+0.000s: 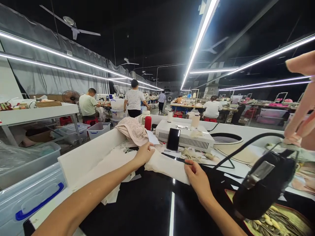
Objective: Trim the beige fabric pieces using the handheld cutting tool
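A pale cream piece of fabric lies on the glossy black worktop in front of me. My left hand rests on its far left end, fingers curled onto the cloth. My right hand pinches its near right corner between thumb and fingers. More cream fabric spreads to the left under my left forearm. A black phone stands upright just behind the cloth, leaning on a white box-shaped machine.
A black machine head with a cable hangs at the right over a tray of small metal parts. Folded beige fabric, a red cup and thread cones sit behind. Clear bins stand left. Other people work farther back.
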A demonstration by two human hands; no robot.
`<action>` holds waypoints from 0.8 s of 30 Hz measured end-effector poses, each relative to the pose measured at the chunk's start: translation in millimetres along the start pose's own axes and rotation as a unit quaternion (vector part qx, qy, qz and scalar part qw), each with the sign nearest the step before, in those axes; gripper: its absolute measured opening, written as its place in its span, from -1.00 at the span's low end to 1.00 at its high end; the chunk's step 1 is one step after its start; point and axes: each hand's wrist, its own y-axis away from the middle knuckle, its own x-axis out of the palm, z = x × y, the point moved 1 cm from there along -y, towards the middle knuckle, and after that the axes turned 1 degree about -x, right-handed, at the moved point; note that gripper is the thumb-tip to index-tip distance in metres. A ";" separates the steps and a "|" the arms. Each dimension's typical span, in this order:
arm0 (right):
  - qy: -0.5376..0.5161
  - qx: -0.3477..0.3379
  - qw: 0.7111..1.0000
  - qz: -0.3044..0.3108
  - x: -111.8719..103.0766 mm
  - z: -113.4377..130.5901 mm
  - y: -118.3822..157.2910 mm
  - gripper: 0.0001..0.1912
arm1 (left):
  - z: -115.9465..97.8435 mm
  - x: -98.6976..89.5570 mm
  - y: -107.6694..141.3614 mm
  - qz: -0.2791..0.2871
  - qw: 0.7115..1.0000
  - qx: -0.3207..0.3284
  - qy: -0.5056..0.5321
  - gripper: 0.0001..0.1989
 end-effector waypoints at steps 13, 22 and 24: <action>0.036 -0.122 0.992 0.004 15.0 -26.5 -8.1 -0.65 | 24.6 17.8 1.1 0.065 0.993 -0.002 -0.098 -0.63; 0.002 -0.168 0.984 0.066 15.6 25.2 61.0 -0.70 | 42.2 -90.9 35.7 0.074 0.971 -0.015 -0.227 -0.68; -0.004 -0.176 0.979 0.104 18.2 37.2 81.6 -0.75 | 54.3 -114.3 46.8 0.074 0.962 -0.040 -0.259 -0.67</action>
